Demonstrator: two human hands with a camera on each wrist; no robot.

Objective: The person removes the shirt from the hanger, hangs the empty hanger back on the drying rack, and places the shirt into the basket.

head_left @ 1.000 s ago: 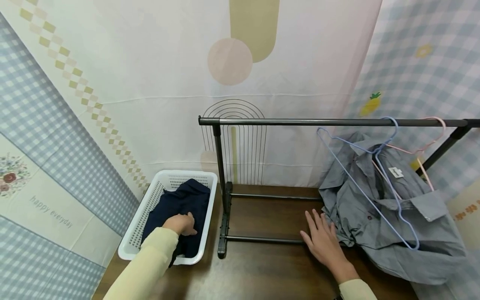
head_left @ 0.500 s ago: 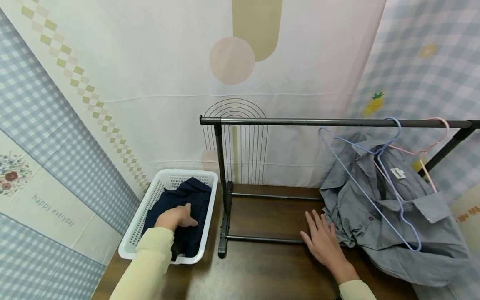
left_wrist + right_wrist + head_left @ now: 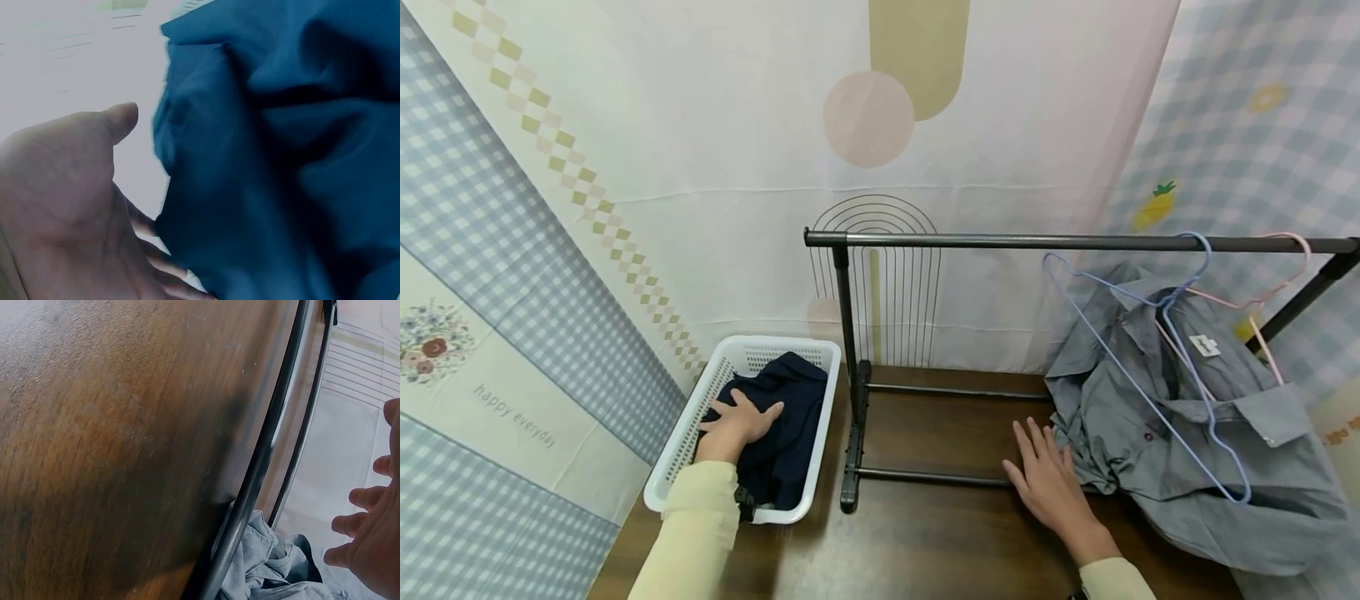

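My left hand (image 3: pixel 734 427) is over the white basket (image 3: pixel 657 487), its fingers spread at the left side of a crumpled navy garment (image 3: pixel 801 408). In the left wrist view the palm and thumb show beside the navy folds, and the fingertips reach the cloth's edge. My right hand (image 3: pixel 1047 482) has its fingers extended, above the lower bar of the rack, with fingertips close to the grey shirt (image 3: pixel 1247 492). That shirt lies bunched at the right end of the rack, and nothing is in the right hand.
The black clothes rack (image 3: pixel 970 242) stands on the brown wooden table (image 3: pixel 880 550). From its top rail hang a blue hanger (image 3: pixel 1097 329) and a pink hanger (image 3: pixel 1303 250), both overlapping the grey shirt. Patterned cloth (image 3: pixel 737 108) covers the walls behind and at the sides.
My left hand has moved left and slightly up across the navy garment, and its fingers have spread. The right hand has stayed in place. The whole view has shifted slightly.
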